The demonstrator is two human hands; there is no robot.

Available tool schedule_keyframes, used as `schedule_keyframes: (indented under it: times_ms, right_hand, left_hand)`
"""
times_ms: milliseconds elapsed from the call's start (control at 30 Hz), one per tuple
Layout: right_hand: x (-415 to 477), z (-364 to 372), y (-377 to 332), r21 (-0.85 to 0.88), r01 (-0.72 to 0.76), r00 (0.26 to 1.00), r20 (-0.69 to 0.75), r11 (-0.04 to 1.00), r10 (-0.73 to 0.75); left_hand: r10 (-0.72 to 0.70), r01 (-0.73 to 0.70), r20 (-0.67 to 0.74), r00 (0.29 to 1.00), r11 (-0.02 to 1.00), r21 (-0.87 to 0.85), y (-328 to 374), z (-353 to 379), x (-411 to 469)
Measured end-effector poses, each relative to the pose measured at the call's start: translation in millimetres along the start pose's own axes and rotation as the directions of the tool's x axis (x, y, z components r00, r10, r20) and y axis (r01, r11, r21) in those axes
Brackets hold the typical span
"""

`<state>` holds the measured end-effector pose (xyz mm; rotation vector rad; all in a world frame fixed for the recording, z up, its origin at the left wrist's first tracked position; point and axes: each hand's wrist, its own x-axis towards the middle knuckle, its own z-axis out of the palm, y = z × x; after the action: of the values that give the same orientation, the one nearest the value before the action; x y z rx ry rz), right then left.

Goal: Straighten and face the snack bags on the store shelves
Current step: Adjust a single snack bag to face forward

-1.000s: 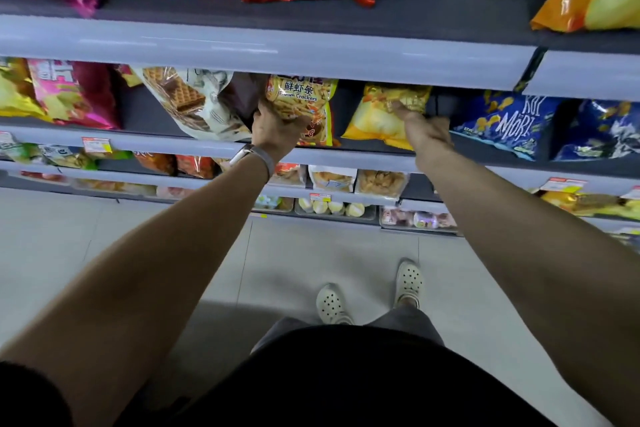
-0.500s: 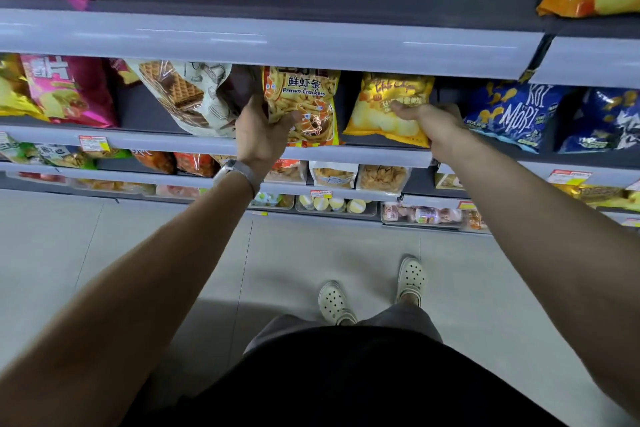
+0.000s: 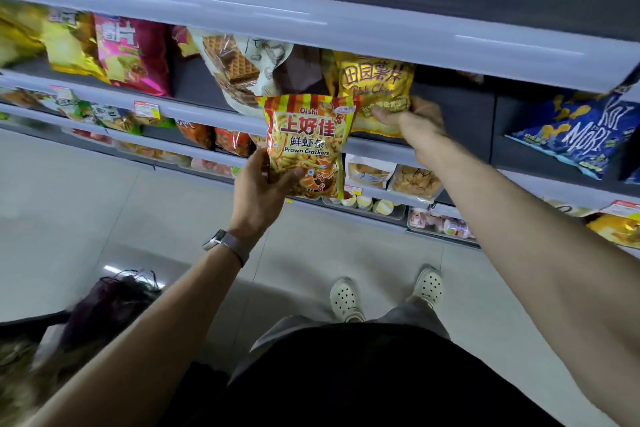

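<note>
Prawn cracker bag point(image 3: 306, 146), upright with its printed face toward the camera, held in front of the shelf edge point(image 3: 207, 118) by the left hand point(image 3: 263, 191), whose fingers are clamped on its lower left corner. Just behind and to its right, the right hand point(image 3: 412, 121) grips the lower part of a yellow potato chip bag point(image 3: 375, 87) standing on the shelf. A wafer bag point(image 3: 239, 69) lies to the left, a blue bag point(image 3: 575, 135) well to the right.

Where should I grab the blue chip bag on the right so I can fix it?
Probably take the blue bag by its lower front corner, coming in from the aisle side. It lies tilted with that corner pointing out over the shelf edge, so it is the nearest part. The dark shelf space to its left leaves room for a hand.
</note>
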<state>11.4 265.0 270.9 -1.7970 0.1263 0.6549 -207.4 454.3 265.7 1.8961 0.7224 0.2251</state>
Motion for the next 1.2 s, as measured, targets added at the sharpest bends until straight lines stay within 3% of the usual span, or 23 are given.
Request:
schedule_keyframes:
  times_ms: [233,433,633,733,833,1000,1200]
  right_hand:
    - [11.7,40.3,-7.4,-0.050,0.015,0.999,0.051,0.999,-0.012]
    - [10.2,34.3,1.5,-0.104,0.036,0.999,-0.006,0.994,-0.037]
    - [-29.7,1.1,26.7,0.006,0.105,0.990,-0.090,0.994,-0.104]
    - [-67.1,-22.3,37.8,0.065,0.103,0.977,-0.195,0.993,-0.088]
    - [-93.0,-43.8,49.1,0.165,0.075,0.983,-0.180,0.983,-0.044]
    - [-95.7,-71.1,65.2,0.027,0.147,0.969,-0.206,0.989,-0.139]
    - [-68.6,-85.3,62.0,-0.142,0.101,0.946,-0.292,0.985,-0.139]
  left_hand:
    - [0.019,-0.018,-0.019,1.000,0.996,0.084,-11.0,-12.7,-11.4]
    - [0.042,-0.039,-0.023,0.999,0.996,0.086,1.5,-3.2,-3.8]
    - [0.068,-0.071,0.043,0.997,0.994,0.085,21.6,34.5,0.9]
    - [0.082,-0.089,0.102,0.991,0.994,0.067,34.5,61.7,-0.5]
    - [0.131,-0.140,0.148,0.980,0.989,0.055,53.2,93.7,2.6]
    - [0.157,-0.170,0.149,0.976,0.983,0.076,84.8,148.3,16.0]
    - [0.182,-0.197,0.146,0.972,0.975,0.100,100.3,185.4,42.3]
